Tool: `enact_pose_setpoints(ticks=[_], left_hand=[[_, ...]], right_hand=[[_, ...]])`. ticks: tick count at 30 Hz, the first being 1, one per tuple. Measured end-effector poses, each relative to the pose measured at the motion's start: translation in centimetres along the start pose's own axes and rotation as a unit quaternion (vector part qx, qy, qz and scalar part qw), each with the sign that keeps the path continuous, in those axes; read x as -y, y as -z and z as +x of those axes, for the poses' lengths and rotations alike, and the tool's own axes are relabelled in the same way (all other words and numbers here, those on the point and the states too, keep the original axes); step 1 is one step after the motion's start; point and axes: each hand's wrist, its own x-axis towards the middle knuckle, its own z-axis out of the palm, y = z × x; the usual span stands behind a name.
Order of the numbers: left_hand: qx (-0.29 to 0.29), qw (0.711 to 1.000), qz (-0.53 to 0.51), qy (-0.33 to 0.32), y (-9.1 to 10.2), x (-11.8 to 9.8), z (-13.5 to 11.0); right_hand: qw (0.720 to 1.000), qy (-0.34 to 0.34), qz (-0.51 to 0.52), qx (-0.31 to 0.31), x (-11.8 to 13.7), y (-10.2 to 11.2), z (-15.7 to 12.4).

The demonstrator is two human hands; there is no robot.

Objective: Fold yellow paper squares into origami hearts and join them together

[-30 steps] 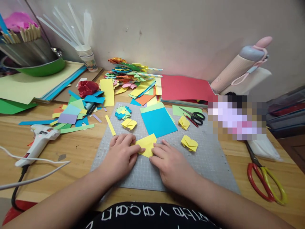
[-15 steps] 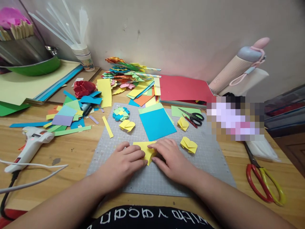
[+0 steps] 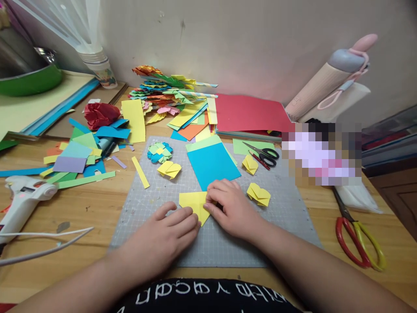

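Note:
A folded piece of yellow paper (image 3: 192,201) lies on the grey cutting mat (image 3: 224,255), its lower end narrowing to a point. My right hand (image 3: 230,208) pinches the paper's right edge between thumb and forefinger. The fingers of my left hand (image 3: 177,228) lie over its lower left side, the thumb spread away. Just beyond it is a blue square sheet (image 3: 213,161) on light green paper. Around these sit yellow folded heart shapes: one on the left (image 3: 169,170), another at the upper right (image 3: 249,164), a third (image 3: 258,194) beside my right hand.
Black-handled scissors (image 3: 265,154) and a green-blue paper flower (image 3: 160,152) rest toward the back. Large red-and-yellow-handled scissors (image 3: 358,243) are at right. At left are a white glue gun (image 3: 29,200), its cable and paper scraps (image 3: 73,158). A red-covered paper stack (image 3: 250,114) stands against the wall.
My right fingers have drawn into a pinch at the paper's right edge. The left hand has slid slightly back, baring more of the yellow paper. The view has shifted a little.

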Motion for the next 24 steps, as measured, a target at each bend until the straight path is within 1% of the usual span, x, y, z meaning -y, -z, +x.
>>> enact_pose_setpoints(ticks=[9,17,24], left_hand=[[-0.012,1.0,0.003,-0.011,0.03,-0.06,0.2],[-0.018,1.0,-0.01,0.009,-0.33,-0.14,-0.12],[-0.015,1.0,-0.011,0.019,-0.39,-0.38,0.11]], right_hand=[[0.999,-0.025,-0.009,-0.021,0.58,-0.47,0.06],[0.999,-0.028,-0.007,-0.027,0.63,-0.53,0.02],[0.999,-0.035,-0.005,-0.024,0.63,-0.5,0.1]])
